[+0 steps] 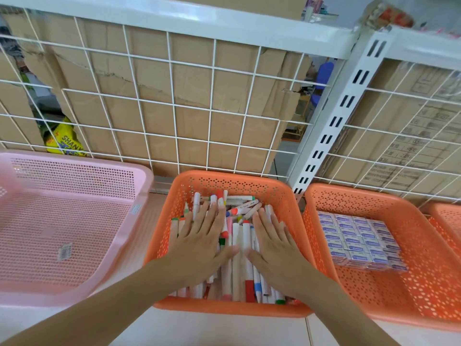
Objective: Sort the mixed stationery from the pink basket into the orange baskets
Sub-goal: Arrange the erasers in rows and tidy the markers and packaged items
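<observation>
While the fingers lay straight and spread, grasping nothing, the left hand and right hand pressed flat on a heap of white-barrelled markers with coloured caps inside the middle orange basket, beside the pink basket.

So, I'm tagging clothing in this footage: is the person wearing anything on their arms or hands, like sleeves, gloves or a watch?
No. Both forearms are bare, no sleeve in view. The left hand and right hand show no gloves, rings, watch or bracelet.
</observation>
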Tool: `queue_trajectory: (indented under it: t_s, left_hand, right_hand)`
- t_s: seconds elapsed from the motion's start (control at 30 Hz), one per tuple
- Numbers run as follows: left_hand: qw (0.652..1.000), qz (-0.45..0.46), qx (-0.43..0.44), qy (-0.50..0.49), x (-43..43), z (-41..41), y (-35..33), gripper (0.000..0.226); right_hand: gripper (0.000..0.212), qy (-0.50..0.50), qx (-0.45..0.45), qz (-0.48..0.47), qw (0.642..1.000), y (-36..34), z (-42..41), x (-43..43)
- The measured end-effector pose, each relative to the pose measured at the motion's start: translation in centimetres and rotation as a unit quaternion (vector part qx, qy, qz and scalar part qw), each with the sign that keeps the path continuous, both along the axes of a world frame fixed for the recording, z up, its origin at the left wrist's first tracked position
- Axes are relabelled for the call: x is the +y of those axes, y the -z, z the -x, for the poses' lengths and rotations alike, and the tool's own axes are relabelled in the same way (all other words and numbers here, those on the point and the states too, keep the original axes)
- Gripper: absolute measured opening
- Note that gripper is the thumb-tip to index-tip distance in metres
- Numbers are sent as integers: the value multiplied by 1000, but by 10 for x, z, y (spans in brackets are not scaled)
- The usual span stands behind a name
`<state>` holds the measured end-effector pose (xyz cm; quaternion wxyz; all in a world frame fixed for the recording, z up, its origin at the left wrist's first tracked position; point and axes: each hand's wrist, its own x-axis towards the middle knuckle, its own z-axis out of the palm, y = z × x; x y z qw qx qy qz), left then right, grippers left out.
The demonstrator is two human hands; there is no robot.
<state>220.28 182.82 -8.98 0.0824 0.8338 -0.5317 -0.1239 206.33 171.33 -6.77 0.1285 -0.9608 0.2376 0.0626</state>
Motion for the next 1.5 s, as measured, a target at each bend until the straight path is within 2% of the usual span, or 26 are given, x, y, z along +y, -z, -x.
queue_trajectory:
  t_s: [0.07,0.13,0.2,0.27,0.37,0.5,0.67,0.73,0.8,0.9,0.97,1.03,1.13,1.2,1.27,1.37,1.43,1.5]
  left_hand:
    - [999,24,26,-5,2,1,-5,111]
    - [995,82,50,-30,-3,-6,-14,81]
    - [987,140,60,-59,-15,-21,-23,52]
    - [984,144,73,-80,-30,-38,-26,45]
    - [984,99,118,-89,-43,-53,-23,49]
    - [993,48,91,-58,-48,-54,-16,63]
    - [990,-39,137,-22,-46,-57,-15,80]
    - [994,-23,107,-15,-42,-55,-13,76]
    - [999,-19,42,-6,-35,-51,-13,73]
    - [996,-18,-89,23,-23,-44,-13,87]
    - [993,16,-116,27,-16,-37,-13,96]
    - [991,73,-112,24,-14,-33,-15,89]
    - [984,108,-131,46,-14,-30,-17,67]
    - [988,110,-108,30,-16,-33,-19,62]
    - [993,110,-50,-20,-20,-41,-20,59]
    - [992,106,46,-58,-29,-54,-16,36]
    - [991,89,80,-65,-34,-57,-13,32]
    - [987,89,106,-76,-38,-59,-13,23]
  right_hand:
    - [59,23,-80,-26,996,-9,-7,-11]
    - [47,18,-137,-20,990,-18,-21,-24]
    - [49,-8,-103,-14,995,-24,-37,-37]
    - [52,-42,-46,4,998,-25,-52,-49]
    - [51,-97,-10,41,994,-22,-65,-63]
    - [33,-161,-17,105,981,-18,-73,-69]
    - [13,-153,-33,88,984,-18,-71,-73]
    - [9,-143,-45,69,986,-20,-68,-71]
    - [5,-129,-79,47,987,-24,-62,-69]
    - [11,-117,-152,35,981,-28,-52,-59]
    - [13,-143,-191,56,969,-25,-42,-47]
    - [21,-181,-202,79,959,-18,-31,-35]
    - [51,-194,-195,116,954,-6,-17,-31]
    - [62,-188,-178,116,959,-5,-11,-30]
    - [73,-186,-153,121,963,-6,-8,-24]
    - [85,-194,-148,99,965,-5,0,-20]
    - [85,-200,-175,89,960,-3,6,-25]
    - [69,-168,-232,7,958,-3,6,-28]
